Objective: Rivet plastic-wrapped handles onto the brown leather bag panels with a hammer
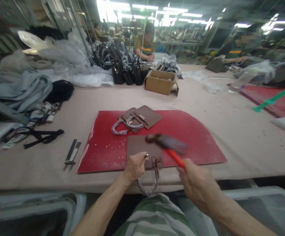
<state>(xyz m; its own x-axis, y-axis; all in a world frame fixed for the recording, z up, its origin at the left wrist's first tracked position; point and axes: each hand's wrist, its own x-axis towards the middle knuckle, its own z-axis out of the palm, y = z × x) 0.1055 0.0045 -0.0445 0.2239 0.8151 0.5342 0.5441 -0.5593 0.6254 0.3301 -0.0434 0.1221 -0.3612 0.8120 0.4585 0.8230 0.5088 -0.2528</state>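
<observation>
My left hand (135, 166) is closed around a metal punch (146, 155), of which only the shiny round end shows. It rests over a brown leather bag panel (138, 144) lying on a red board (194, 141). A curved handle wrapped in clear film (147, 191) is attached to that panel and hangs past the table's front edge. My right hand (194, 180) grips a hammer (175, 157) by its red handle. The hammer head, blurred by motion, is raised above the panel, to the upper right of the punch.
Behind the panel lie more brown bag pieces (149, 116) with wrapped handles. Two dark-handled tools (71, 154) lie left of the board. Farther back stand a cardboard box (160, 83) and several black bags (126, 72). Two people work across the table (103, 98).
</observation>
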